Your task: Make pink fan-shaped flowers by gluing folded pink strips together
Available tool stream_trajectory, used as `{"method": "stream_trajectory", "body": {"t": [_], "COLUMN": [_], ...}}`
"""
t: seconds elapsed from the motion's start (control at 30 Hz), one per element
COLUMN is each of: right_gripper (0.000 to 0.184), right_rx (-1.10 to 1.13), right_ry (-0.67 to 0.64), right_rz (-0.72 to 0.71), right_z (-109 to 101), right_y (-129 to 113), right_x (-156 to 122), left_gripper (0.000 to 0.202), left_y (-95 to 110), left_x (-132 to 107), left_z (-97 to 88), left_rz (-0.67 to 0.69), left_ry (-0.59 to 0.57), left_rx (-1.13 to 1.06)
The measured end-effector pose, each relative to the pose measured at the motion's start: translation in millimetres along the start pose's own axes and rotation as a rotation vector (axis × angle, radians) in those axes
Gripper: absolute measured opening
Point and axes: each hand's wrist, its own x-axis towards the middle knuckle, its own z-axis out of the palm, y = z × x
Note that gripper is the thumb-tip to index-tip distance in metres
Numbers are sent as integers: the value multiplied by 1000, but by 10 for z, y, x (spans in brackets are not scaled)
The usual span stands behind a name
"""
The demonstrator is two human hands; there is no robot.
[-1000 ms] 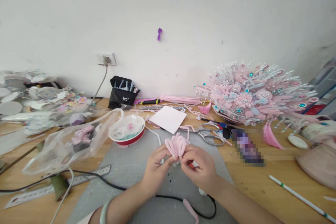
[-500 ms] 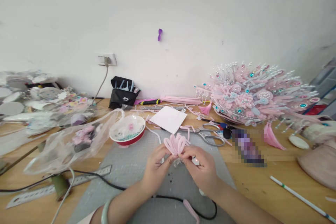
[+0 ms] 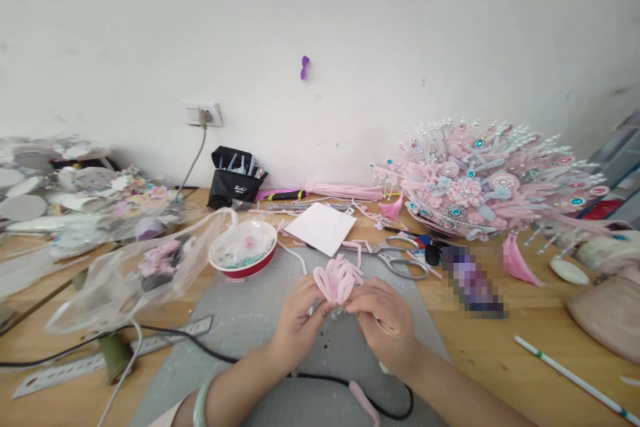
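A pink looped pipe-cleaner flower [image 3: 337, 278] is held up over the grey cutting mat [image 3: 240, 327]. My left hand [image 3: 299, 321] pinches its base from the left, fingers closed. My right hand [image 3: 385, 323] grips the base from the right, fingers curled round it. Whatever lies under the flower between the fingertips is too small to make out. A pale green bangle [image 3: 199, 404] sits on my left wrist.
Scissors [image 3: 397, 258], a white card [image 3: 321, 227] and a red-rimmed bowl [image 3: 243, 248] lie beyond the mat. A large pink beaded headdress [image 3: 483, 180] stands at the right. A clear plastic bag [image 3: 135, 270], a metal ruler [image 3: 107, 355] and a black cable [image 3: 350, 383] are nearby.
My right hand has turned slightly, hiding the small red bit seen earlier between its fingers. The flower stays at about the same spot.
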Motion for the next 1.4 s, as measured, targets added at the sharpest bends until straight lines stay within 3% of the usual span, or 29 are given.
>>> {"method": "stream_trajectory", "body": {"t": [0.23,0.4,0.53,0.63,0.67,0.73,0.83,0.97,1.1,1.4], "right_gripper": [23,20,15,18,17,13,21,16,14,17], "right_rx": [-36,-107,-236,-302,-311,-211,206,593,708,712], "right_ry": [-47,-80,100,-98,-107,-135,-249,-224,-216,-217], "right_rz": [-61,-119,142,380,455,559,665,713,784,849], "right_z": [2,-64,-179,-254,-270,-285,-270,-233,-220,-202], "right_y": [-2,-7,227,488,538,543,363,133,102,104], "right_x": [-69,-41,91,169,187,214,243,245,233,191], "left_gripper": [13,11,10,12,13,17,22,25,28,32], "left_y": [55,56,43,50,55,65,74,78,91,83], "left_x": [1,-12,-20,-16,-14,-9,-4,-5,0,-10], "left_z": [-7,9,14,9,6,-1,-8,-6,-1,3], "left_rz": [58,25,7,23,28,42,66,76,77,55], "left_ry": [30,41,71,45,31,3,-18,-36,-41,-119], "left_rx": [37,57,73,66,63,60,62,40,1,-62]}}
